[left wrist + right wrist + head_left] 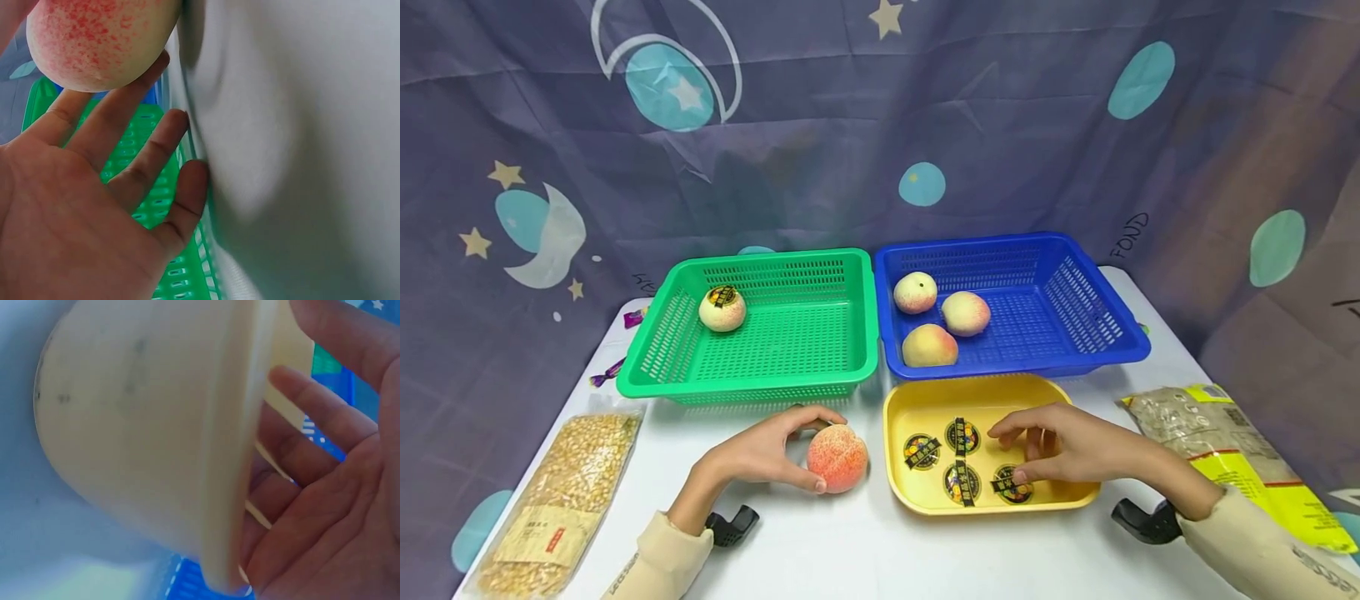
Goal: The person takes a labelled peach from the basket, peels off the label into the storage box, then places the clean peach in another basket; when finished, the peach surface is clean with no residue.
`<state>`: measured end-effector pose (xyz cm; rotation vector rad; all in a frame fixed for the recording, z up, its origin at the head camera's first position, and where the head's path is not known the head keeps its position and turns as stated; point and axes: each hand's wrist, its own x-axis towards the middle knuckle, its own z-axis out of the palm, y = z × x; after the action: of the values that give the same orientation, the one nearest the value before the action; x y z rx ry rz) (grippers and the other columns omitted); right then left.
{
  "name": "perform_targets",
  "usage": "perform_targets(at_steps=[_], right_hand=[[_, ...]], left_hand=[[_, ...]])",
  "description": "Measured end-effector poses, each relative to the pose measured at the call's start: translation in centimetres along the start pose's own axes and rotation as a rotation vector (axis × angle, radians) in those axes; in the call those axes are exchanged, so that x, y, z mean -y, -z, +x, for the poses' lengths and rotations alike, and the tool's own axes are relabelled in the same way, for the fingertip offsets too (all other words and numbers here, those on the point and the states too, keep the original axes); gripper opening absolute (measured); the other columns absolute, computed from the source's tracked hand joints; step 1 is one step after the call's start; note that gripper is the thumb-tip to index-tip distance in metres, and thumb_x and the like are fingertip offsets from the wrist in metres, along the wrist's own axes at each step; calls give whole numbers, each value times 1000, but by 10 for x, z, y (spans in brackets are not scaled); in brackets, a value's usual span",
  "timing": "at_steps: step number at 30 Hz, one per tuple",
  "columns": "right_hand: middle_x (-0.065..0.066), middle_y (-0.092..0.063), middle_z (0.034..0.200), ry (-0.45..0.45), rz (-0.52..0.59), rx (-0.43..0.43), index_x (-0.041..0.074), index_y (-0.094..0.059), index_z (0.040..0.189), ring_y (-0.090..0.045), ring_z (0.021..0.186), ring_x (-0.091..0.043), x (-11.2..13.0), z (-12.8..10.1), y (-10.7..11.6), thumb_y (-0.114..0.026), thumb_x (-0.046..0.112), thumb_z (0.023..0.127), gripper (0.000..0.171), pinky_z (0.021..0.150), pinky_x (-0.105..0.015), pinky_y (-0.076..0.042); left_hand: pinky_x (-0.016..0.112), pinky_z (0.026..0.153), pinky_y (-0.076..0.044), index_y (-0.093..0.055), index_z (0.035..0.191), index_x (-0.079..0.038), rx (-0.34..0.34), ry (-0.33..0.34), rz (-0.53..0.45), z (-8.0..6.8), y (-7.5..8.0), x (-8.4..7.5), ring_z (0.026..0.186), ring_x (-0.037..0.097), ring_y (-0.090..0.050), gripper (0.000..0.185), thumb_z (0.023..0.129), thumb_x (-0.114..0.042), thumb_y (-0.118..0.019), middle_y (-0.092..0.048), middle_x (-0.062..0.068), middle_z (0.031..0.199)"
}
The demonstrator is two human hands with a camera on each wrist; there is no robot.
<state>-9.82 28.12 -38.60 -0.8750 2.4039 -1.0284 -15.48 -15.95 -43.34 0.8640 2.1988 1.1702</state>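
My left hand (pixel 820 450) grips a pink-orange peach (pixel 837 457) standing on the white table, thumb under its near side and index finger over its top. The left wrist view shows the peach (pixel 100 44) against my fingertips (pixel 144 81), with the green basket (pixel 150 206) behind. My right hand (pixel 1009 456) hovers inside the yellow tray (pixel 925 392) with relaxed, spread fingers. Its thumb rests on a round black sticker (pixel 1011 487). Three more stickers (pixel 961 483) lie on the tray floor. In the right wrist view the tray wall (pixel 144 425) hides most of my fingers (pixel 312 406).
The green basket (pixel 752 385) holds one stickered peach (pixel 722 309). The blue basket (pixel 1097 333) holds three plain peaches (pixel 966 312). A bag of corn kernels (pixel 568 492) lies front left, a grain bag (pixel 1217 442) at the right. Two wrapped candies (pixel 606 373) sit left of the green basket.
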Motion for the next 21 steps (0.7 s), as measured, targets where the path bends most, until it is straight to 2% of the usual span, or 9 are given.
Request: perform_targets(at_steps=[6,10,15,19,21], right_hand=[[-9,-75,111,55,-73,-98,6,-68,125,-64,82,0,0,-4,5,-78,26,91,41,72,-25,-55],[0,-75,104,84,-119,-207,13,-71,120,-63,81,-3,-1,-5,15,-79,18,90,32,71,-24,-55],[12,-73,93,120,-174,-413,16,-74,115,-59,75,-4,-3,-8,34,-78,2,87,31,65,-19,-49],[11,-73,96,78,-246,-602,16,-75,112,-58,76,-3,-11,-11,49,-77,-3,86,32,65,-18,-44],[5,-73,101,24,-300,-688,15,-75,113,-57,84,-7,-19,-12,57,-79,2,85,31,71,-16,-43]], left_hand=[[55,116,-36,-58,131,-39,-27,-19,16,-2,-2,2,129,17,-56,72,68,-34,-94,-62,-16,131],[49,111,-41,-59,131,-39,-33,-27,24,-4,-1,-1,123,13,-58,72,69,-34,-93,-64,-16,127],[43,103,-47,-58,134,-37,-20,-66,35,-8,5,-15,117,11,-59,72,70,-35,-92,-65,-15,126],[38,99,-50,-58,137,-32,2,-154,37,-10,12,-33,115,11,-61,73,72,-32,-91,-67,-11,125],[33,97,-51,-57,138,-30,4,-204,45,-10,16,-43,113,11,-63,73,73,-31,-91,-67,-11,124]])
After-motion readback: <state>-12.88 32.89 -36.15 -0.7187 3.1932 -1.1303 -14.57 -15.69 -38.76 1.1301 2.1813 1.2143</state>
